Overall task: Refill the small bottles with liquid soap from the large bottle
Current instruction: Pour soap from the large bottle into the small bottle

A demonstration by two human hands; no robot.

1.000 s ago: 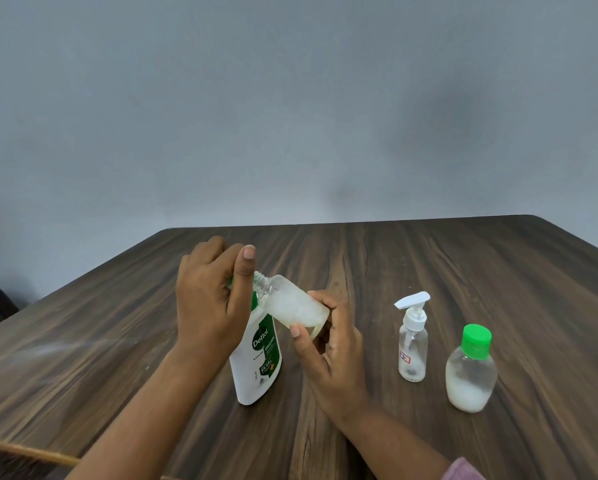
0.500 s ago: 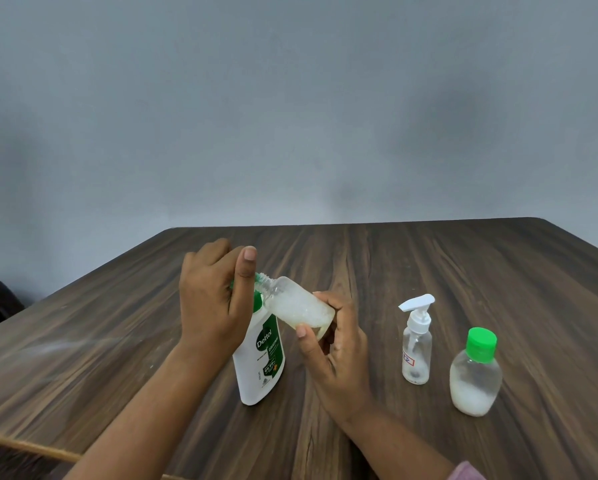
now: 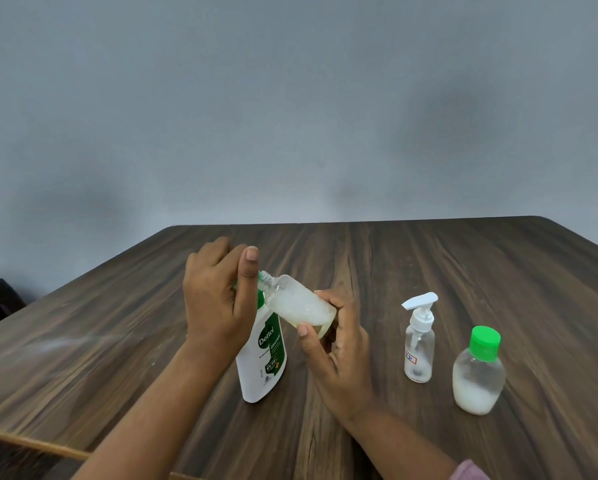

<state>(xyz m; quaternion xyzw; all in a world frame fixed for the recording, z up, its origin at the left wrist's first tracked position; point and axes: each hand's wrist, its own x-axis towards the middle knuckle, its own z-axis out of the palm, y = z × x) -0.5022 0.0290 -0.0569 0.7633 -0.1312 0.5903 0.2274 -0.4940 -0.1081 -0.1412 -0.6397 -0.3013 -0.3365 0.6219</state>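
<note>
A large white Dettol bottle [image 3: 263, 358] with a green label stands on the table, leaning slightly. My left hand [image 3: 217, 303] wraps over its green top, which is mostly hidden. My right hand [image 3: 339, 348] holds a small clear bottle [image 3: 299, 304] by its base, tilted with its open neck toward the large bottle's top. The small bottle holds whitish foamy soap. To the right stand a small clear pump bottle [image 3: 419, 341] and a small green-capped bottle [image 3: 477, 372] partly filled with white soap.
The dark wooden table [image 3: 429, 265] runs back to a grey wall. Its front left edge shows as a pale strip at the lower left. A dark object sits off the table at the far left.
The view has shifted slightly downward and left. Both hands and the two bottles they hold keep nearly the same pose.
</note>
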